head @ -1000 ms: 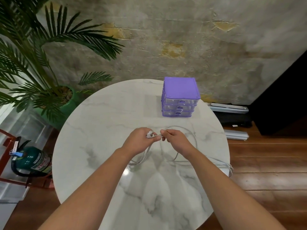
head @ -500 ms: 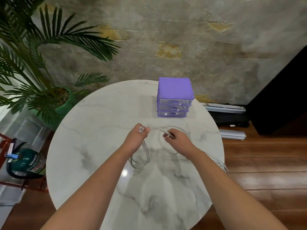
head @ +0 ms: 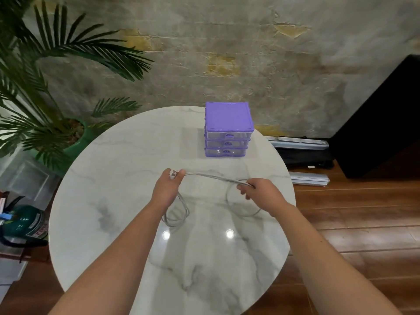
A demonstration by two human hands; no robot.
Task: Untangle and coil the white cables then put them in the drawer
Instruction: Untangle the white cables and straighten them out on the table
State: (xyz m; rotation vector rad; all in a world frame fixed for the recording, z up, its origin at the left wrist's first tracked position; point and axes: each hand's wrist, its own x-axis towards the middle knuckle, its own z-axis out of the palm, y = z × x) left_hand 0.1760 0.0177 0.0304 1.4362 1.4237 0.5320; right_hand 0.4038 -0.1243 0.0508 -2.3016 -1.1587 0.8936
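Centre frame, on marble table (head: 109, 201): white cables (head: 211, 177), light, limp, springy; connector (head: 173, 173) pinched by left hand (head: 167, 189), bundled strands gripped in right hand (head: 261, 192); best held near connector.

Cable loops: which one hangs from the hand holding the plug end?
The small loop under the left hand, which pinches the plug. The wider loop lies by the right hand, which grips mid-cable.

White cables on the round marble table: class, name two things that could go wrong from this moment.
1. The white cables are stretched between the left hand and right hand; pulling harder may tighten the loops lying on the round marble table into a knot.
2. All three drawers of the purple plastic drawer unit look closed, and both hands are occupied.
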